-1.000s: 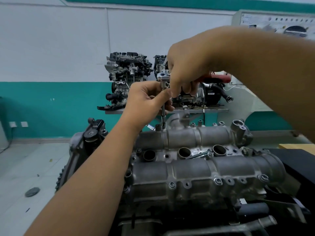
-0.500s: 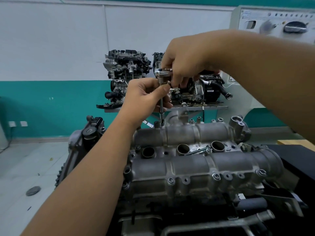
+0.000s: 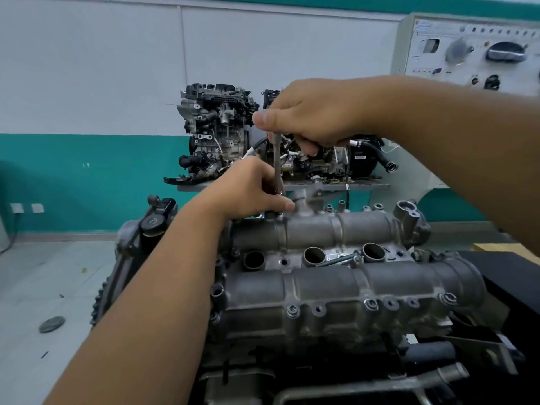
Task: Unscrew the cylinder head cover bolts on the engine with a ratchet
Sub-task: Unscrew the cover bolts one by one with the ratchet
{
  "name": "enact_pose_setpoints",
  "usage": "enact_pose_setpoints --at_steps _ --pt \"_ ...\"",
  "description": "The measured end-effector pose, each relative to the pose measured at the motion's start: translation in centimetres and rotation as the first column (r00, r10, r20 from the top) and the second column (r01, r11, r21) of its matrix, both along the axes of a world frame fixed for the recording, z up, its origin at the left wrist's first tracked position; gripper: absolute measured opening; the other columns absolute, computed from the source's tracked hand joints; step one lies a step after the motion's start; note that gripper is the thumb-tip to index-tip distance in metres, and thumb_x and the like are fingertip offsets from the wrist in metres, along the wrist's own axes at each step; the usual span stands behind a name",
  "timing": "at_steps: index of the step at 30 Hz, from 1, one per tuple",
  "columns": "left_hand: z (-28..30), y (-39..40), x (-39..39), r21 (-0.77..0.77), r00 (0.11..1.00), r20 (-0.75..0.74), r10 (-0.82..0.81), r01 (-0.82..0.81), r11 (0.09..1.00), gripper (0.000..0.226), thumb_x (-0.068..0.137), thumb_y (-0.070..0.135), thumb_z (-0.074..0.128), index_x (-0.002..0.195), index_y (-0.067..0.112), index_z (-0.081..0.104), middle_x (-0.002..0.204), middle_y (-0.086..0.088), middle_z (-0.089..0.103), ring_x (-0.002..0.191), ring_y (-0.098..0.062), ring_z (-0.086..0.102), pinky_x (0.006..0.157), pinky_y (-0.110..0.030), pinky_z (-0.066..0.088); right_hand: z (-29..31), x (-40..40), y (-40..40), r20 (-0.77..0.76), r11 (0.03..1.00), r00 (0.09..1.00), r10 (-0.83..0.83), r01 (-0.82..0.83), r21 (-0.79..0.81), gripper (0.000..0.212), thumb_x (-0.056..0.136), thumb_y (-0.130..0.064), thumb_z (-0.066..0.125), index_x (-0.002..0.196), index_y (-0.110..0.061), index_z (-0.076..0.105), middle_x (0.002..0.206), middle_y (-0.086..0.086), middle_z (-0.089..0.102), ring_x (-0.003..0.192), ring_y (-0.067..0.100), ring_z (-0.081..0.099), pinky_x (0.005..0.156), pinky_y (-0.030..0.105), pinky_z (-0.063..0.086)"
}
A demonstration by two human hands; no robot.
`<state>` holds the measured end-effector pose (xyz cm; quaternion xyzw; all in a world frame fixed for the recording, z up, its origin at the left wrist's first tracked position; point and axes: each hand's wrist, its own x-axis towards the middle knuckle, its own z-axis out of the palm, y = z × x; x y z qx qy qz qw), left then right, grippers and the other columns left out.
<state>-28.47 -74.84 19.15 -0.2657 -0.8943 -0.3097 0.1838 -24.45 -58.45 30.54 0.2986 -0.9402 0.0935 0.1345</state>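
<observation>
The grey cylinder head cover (image 3: pixel 336 285) lies across the engine before me, with bolts (image 3: pixel 292 310) along its near edge. A ratchet extension bar (image 3: pixel 277 162) stands upright over the cover's far left edge. My right hand (image 3: pixel 306 118) grips the ratchet head at the top of the bar; the handle is hidden in my palm. My left hand (image 3: pixel 251 191) pinches the bar's lower end just above the cover. The socket and the bolt under it are hidden by my left fingers. A loose long bolt (image 3: pixel 339 260) lies between two plug wells.
Two more engines (image 3: pixel 219 133) stand on a shelf behind, against a white and teal wall. A white instrument panel (image 3: pixel 467 48) is at the upper right. A black bench (image 3: pixel 514 276) lies at the right. Grey floor with a round disc (image 3: pixel 52 324) is at the left.
My left hand has slid down the extension bar to just above the cover. My right hand has turned on the ratchet head, its thumb now pointing left.
</observation>
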Motion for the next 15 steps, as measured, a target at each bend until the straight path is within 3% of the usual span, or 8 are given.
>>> enact_pose_setpoints --at_steps 2,4,6,8,12,15 --pt "0.0 0.0 -0.1 0.006 1.0 0.005 0.004 -0.004 1.0 0.022 0.078 0.029 0.09 0.075 0.012 0.075 0.072 -0.014 0.072 0.07 -0.033 0.068 0.072 -0.051 0.059 -0.1 0.0 -0.7 -0.116 0.999 0.993 -0.024 0.029 0.041 0.055 0.107 -0.055 0.038 0.092 -0.011 0.067 0.058 0.0 0.065 0.048 0.011 0.056 0.053 0.03 0.048" --pt "0.0 0.0 -0.2 0.009 1.0 0.009 0.017 -0.017 1.0 0.019 0.08 0.027 0.088 0.075 0.014 0.076 0.068 -0.009 0.072 0.062 -0.022 0.065 0.068 -0.043 0.058 0.0 0.2 -1.5 -0.174 0.994 0.984 -0.045 0.061 0.091 0.056 0.109 -0.05 0.037 0.095 -0.005 0.067 0.068 0.003 0.063 0.067 0.021 0.062 0.068 0.038 0.051" --pt "0.0 0.1 -0.3 -0.001 0.999 -0.002 0.036 -0.036 0.999 0.016 0.08 0.024 0.086 0.073 0.014 0.075 0.062 -0.001 0.069 0.056 -0.009 0.059 0.06 -0.031 0.053 0.1 0.2 -2.2 -0.172 0.987 0.981 -0.086 0.107 0.117 0.056 0.11 -0.048 0.038 0.089 -0.005 0.066 0.071 0.008 0.065 0.069 0.029 0.066 0.061 0.037 0.054" --pt "-0.2 0.5 -0.3 -0.034 0.998 -0.01 0.061 -0.061 0.998 0.015 0.08 0.022 0.084 0.072 0.013 0.075 0.06 0.003 0.067 0.052 -0.003 0.055 0.054 -0.024 0.049 0.2 0.2 -2.7 -0.187 0.985 0.975 -0.122 0.142 0.097 0.05 0.111 -0.038 0.04 0.076 -0.008 0.061 0.066 0.011 0.065 0.054 0.028 0.061 0.05 0.03 0.051" --pt "-0.2 0.9 -0.4 -0.086 0.993 -0.057 0.099 -0.103 0.991 0.013 0.079 0.018 0.079 0.073 0.009 0.073 0.062 0.003 0.065 0.054 -0.006 0.055 0.057 -0.031 0.053 -0.1 -0.1 -3.8 -0.233 0.973 0.962 -0.143 0.18 0.145 0.041 0.103 -0.008 0.038 0.066 -0.002 0.054 0.051 0.013 0.055 0.039 0.025 0.048 0.035 0.019 0.037" --pt "-0.1 1.0 -0.3 -0.103 0.992 -0.083 0.097 -0.105 0.989 0.011 0.078 0.016 0.078 0.079 0.007 0.073 0.073 0.001 0.069 0.068 -0.009 0.063 0.068 -0.035 0.058 -1.1 -0.7 -4.2 -0.388 0.953 0.918 -0.081 0.185 0.24 0.039 0.098 -0.02 0.054 0.061 -0.01 0.044 0.059 0.006 0.043 0.052 0.021 0.037 0.045 0.028 0.03"
